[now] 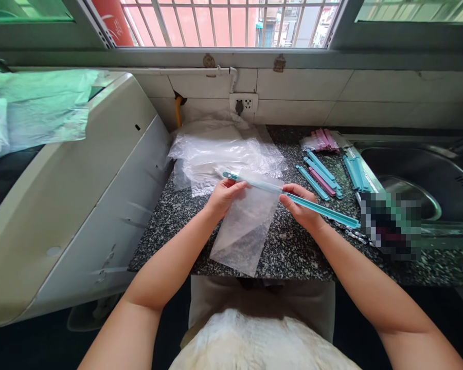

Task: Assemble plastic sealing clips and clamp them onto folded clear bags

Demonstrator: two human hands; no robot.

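A long teal bag sealing clip (320, 207) slants down to the right between my hands. The top edge of a clear plastic bag (247, 226) lies along the clip's left part, and the bag hangs toward me over the counter. My left hand (226, 195) is closed near the clip's left end, thumb on top, pinching clip and bag together. At the bag's upper right corner, my right hand (303, 208) is closed around the clip, whose right part sticks out well beyond the fingers. How the clip's parts fit together under the fingers is hidden.
Clear plastic bags (224, 149) are piled at the back of the speckled counter (285, 257). Several teal and pink clips (318, 174) lie right of them, near a packet of pink clips (324, 140). A sink (409, 180) is at right, a pale appliance (100, 169) at left.
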